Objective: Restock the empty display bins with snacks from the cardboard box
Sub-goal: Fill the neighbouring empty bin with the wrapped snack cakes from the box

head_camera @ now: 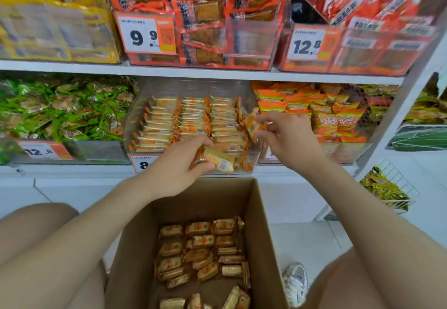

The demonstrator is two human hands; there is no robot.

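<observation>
nearest, the cardboard box [135, 236] holds loose snack packets [200, 248]. beyond, at the front of the clear display bin [193, 88], the left hand [174, 165] curls its fingers [197, 142] round one packet [219, 159]; the right hand [287, 136] pinches a second packet [251, 124] at the bin's right edge.

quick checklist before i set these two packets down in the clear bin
1. Left hand grips the left packet firmly: ok.
2. Right hand pinches the right packet securely: ok.
3. Both packets match the stacked packets in the clear bin: ok, same orange and pale wrap.
4. Rows in the bin are tidy: ok, three neat rows.
5. Free room at the bin's front: cannot tell, the hands cover it.
6. Cardboard box has stock left: ok, loose packets lie on its bottom.
</observation>
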